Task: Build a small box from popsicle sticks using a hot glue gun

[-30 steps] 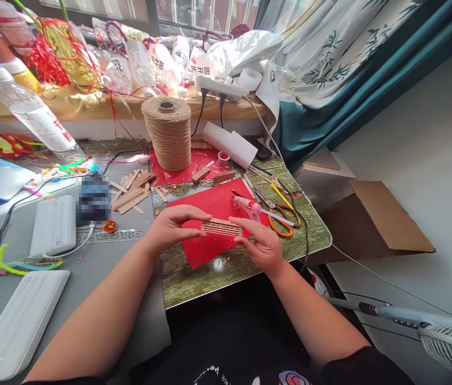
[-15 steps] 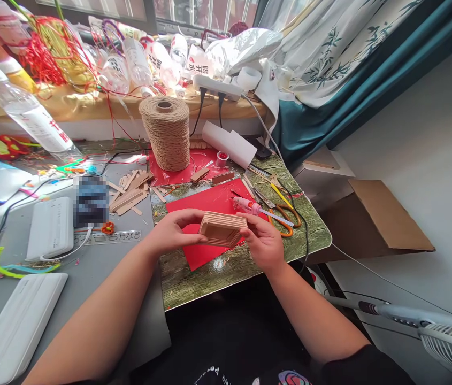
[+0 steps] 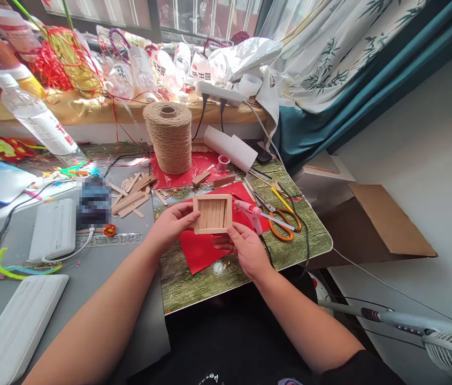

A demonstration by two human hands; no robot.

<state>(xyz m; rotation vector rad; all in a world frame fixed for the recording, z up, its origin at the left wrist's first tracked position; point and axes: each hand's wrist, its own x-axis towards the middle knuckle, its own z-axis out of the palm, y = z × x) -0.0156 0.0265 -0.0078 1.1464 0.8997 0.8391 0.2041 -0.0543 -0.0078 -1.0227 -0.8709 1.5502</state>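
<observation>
A small square box of wooden craft sticks (image 3: 213, 214) is held up above the table, its open side facing me so the slatted bottom shows. My left hand (image 3: 173, 227) grips its left edge, thumb in front. At the lower right corner my right hand (image 3: 247, 248) pinches it, fingers partly behind. Beneath lies a sheet of red paper (image 3: 196, 254). A pink glue gun (image 3: 249, 208) with a white glue stick rests just right of the box, near orange-handled scissors (image 3: 282, 227).
Loose craft sticks (image 3: 133, 198) are heaped left of a large twine spool (image 3: 168, 139). Farther back lie a white paper roll (image 3: 229, 147) and a power strip (image 3: 220, 92). White power banks (image 3: 52, 230) sit at left; a cardboard box (image 3: 390, 219) and a fan (image 3: 450, 347) stand at right.
Both hands have tilted the box up, from its stacked side showing to its open inside facing me. My right hand has shifted down to the lower corner.
</observation>
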